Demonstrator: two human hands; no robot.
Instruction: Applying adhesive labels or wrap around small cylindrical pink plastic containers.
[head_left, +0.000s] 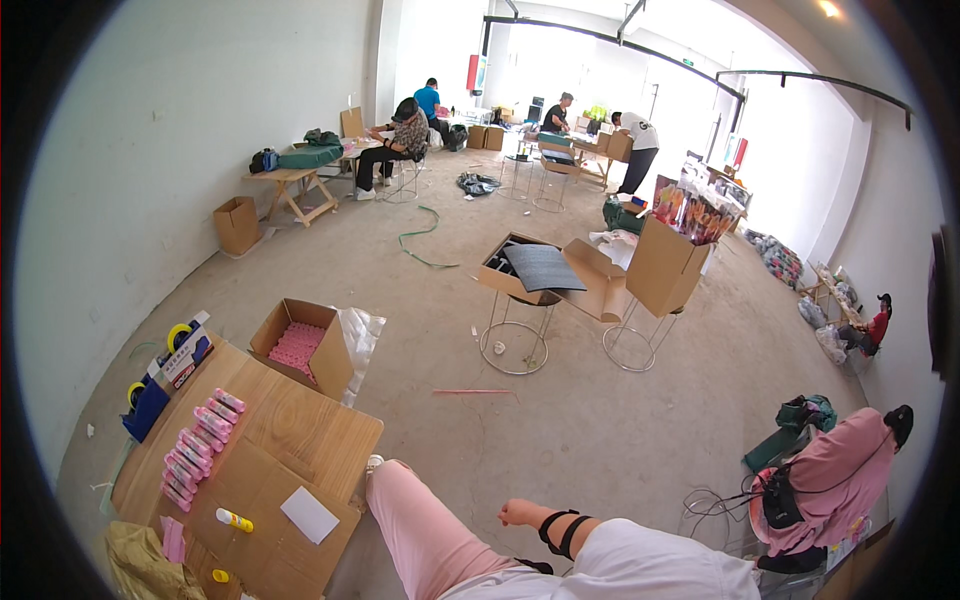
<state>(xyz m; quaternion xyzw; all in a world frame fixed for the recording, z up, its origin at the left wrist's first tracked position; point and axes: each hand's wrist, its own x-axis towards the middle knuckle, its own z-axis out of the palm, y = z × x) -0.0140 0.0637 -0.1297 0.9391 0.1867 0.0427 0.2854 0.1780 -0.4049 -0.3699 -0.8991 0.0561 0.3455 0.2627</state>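
Observation:
My right hand (518,513) is over the floor, just right of my pink trouser leg (425,520), its fingers curled closed. Whatever may be inside the fingers is too small to make out. Black straps (561,530) circle that forearm. Outside the picture is my left hand. On the wooden table (310,400) at left lies a flat cardboard sheet (270,540). A white card (310,514) and a yellow-and-white glue stick (234,520) rest on it, with a yellow cap (220,576) nearby. Several pink wrapped rolls (205,440) form a row behind them.
Tape dispensers (150,400) stand at the table's far left edge. An open carton (340,350) of pink pieces stands beyond it. Boxes (665,270) sit on wire stools (515,340) ahead. A pink-draped chair (830,480) with cables is at right; people (400,140) work farther back.

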